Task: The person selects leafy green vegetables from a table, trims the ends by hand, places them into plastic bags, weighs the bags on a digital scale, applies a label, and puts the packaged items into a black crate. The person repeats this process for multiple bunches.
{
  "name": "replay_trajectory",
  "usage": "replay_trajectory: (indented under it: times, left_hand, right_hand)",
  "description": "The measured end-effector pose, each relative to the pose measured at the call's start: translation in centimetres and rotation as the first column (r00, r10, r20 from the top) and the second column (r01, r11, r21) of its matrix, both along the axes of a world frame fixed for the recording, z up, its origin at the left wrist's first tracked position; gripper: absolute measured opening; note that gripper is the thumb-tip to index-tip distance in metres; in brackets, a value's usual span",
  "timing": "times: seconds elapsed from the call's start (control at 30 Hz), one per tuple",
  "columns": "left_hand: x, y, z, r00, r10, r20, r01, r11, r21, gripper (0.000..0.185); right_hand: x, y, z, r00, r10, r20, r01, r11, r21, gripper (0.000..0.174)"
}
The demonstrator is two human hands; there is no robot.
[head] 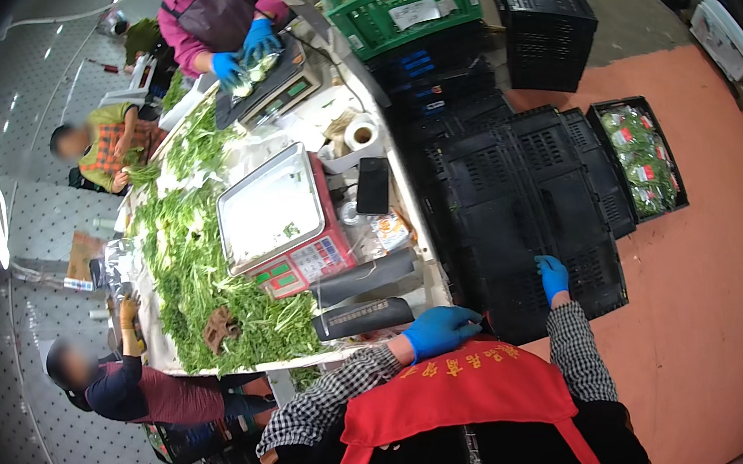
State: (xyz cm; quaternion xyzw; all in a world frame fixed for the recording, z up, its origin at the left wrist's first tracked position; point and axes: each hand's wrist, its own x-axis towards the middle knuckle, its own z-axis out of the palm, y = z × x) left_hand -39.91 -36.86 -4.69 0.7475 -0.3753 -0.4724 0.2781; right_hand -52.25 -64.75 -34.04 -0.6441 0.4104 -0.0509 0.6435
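My left hand (441, 332), in a blue glove, is at the near corner of the table, beside the edge of a black plastic crate (490, 231). Its fingertips point right and are partly hidden, so any grip is unclear. Over the same stack of black crates is my right hand (554, 279), also gloved in blue. Its fingers bend towards the crate's top; whether they touch or grip it I cannot tell. Two dark rolls or sleeves (362, 318) lie on the table just beyond my left hand.
Leafy greens (210, 279) cover the table's left side, beside a red digital scale (303, 268) with a steel tray (269, 206). A phone (373, 186) lies near the label roll (361, 134). Packed greens fill a crate (644, 157) and a green crate (400, 13). Several people work around the table.
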Motion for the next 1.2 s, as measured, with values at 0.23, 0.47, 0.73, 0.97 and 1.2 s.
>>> replay_trajectory:
  times: [0.23,0.47,0.73,0.97,1.2]
  left_hand:
    - [1.1,1.3,1.5,0.996,0.085,-0.038,-0.083,0.995,0.058,0.034]
    - [2.1,7.4,1.6,0.971,0.211,0.115,-0.193,0.970,-0.150,0.032]
    - [3.7,20.0,2.8,0.833,0.552,0.026,-0.478,0.743,-0.469,0.024]
    - [5.7,32.6,-0.8,0.736,0.655,-0.171,-0.669,0.666,-0.330,0.025]
    - [8.4,37.7,-1.7,0.670,0.738,-0.077,-0.719,0.620,-0.313,0.024]
  right_hand:
    - [-0.3,-0.8,-1.1,0.998,-0.003,0.062,0.002,1.000,0.004,0.022]
    - [-0.3,-2.7,-6.3,0.999,-0.037,-0.032,0.038,0.998,0.052,0.022]
    - [6.5,1.2,5.9,0.994,-0.110,-0.006,0.110,0.988,0.113,0.031]
    - [14.3,15.7,22.8,0.962,0.035,0.271,-0.018,0.998,-0.063,0.038]
    - [20.4,26.5,29.1,0.873,0.368,0.320,-0.326,0.929,-0.176,0.032]
